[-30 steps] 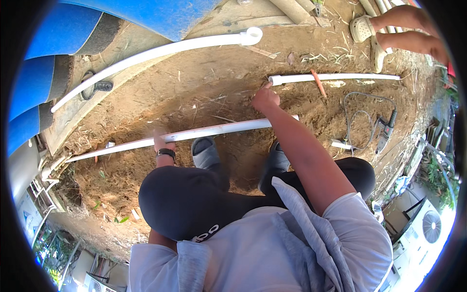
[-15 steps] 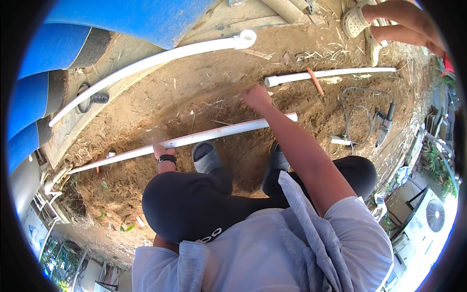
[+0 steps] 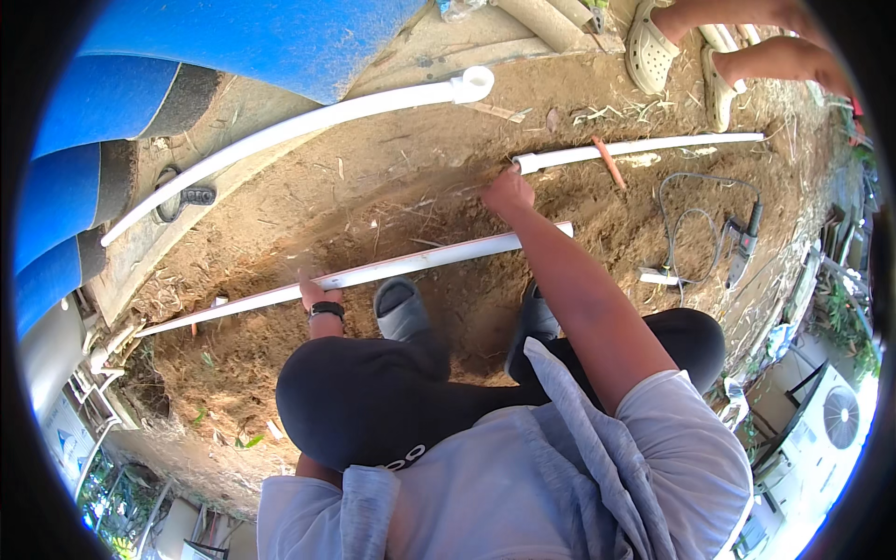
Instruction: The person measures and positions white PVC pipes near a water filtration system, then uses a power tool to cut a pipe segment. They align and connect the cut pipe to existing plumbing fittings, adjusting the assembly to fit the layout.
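Note:
I squat over a shallow trench in loose brown soil [image 3: 392, 187]. A long white pipe [image 3: 439, 257] lies across the trench in front of my feet. My left hand [image 3: 317, 292], with a black watch on the wrist, grips this pipe left of the middle. My right hand [image 3: 507, 192] reaches forward and rests on the soil just below the open end of a second white pipe [image 3: 635, 147]. Its fingers are turned away into the dirt and hidden.
Blue barrels [image 3: 233, 42] stand at the back left behind a curved white pipe with an elbow fitting [image 3: 474, 84]. Another person's feet in pale clogs [image 3: 651, 49] stand at the top right. A corded power drill [image 3: 744, 247] and an orange tool [image 3: 609, 161] lie at the right.
My right hand stays by the far pipe's end, its spread fingers now drawn together. My left hand keeps its hold on the long pipe. The view has shifted slightly.

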`<state>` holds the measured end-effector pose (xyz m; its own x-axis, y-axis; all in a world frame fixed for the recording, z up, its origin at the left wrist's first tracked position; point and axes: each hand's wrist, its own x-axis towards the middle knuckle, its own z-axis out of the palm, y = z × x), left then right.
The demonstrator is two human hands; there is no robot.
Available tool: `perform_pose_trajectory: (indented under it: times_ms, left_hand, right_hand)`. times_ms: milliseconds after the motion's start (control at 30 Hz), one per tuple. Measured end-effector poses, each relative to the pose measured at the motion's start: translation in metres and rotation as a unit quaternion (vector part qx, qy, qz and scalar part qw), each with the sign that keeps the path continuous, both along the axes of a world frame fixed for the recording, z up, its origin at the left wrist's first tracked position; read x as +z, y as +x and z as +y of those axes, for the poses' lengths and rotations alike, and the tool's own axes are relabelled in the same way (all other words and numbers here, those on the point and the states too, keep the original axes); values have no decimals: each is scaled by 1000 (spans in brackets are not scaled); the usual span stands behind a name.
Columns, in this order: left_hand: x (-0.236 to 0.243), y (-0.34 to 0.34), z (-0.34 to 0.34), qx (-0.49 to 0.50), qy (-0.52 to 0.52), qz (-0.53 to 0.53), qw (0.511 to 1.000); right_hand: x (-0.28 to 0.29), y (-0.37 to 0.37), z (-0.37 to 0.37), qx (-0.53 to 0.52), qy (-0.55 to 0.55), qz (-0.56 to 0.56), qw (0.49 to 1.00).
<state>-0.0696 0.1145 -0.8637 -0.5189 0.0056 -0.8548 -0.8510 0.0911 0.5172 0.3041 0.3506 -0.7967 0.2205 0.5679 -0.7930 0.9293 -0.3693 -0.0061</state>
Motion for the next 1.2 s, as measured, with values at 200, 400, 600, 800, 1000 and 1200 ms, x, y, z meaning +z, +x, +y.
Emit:
perform_pose_trajectory:
  times_ms: [200, 400, 600, 800, 1000, 1200]
  left_hand:
    - [11, 11, 13, -12, -9, 5, 1000]
    - [-18, 4, 7, -17, 9, 18, 1000]
    - [-23, -4, -10, -7, 8, -16, 1000]
    - [10, -5, 16, 127, 136, -19, 982]
    - [53, 8, 18, 161, 107, -55, 980]
    - [65, 14, 20, 140, 107, -72, 982]
  right_hand:
    - [-15, 7, 1, -47, 31, 18, 998]
    - [-11, 22, 5, 23, 68, 116, 991]
    - [57, 1, 0, 346, -111, 270, 892]
    - [38, 27, -20, 345, -96, 273, 893]
    - [53, 38, -19, 342, -47, 307, 887]
    - [79, 39, 9, 303, -100, 274, 907]
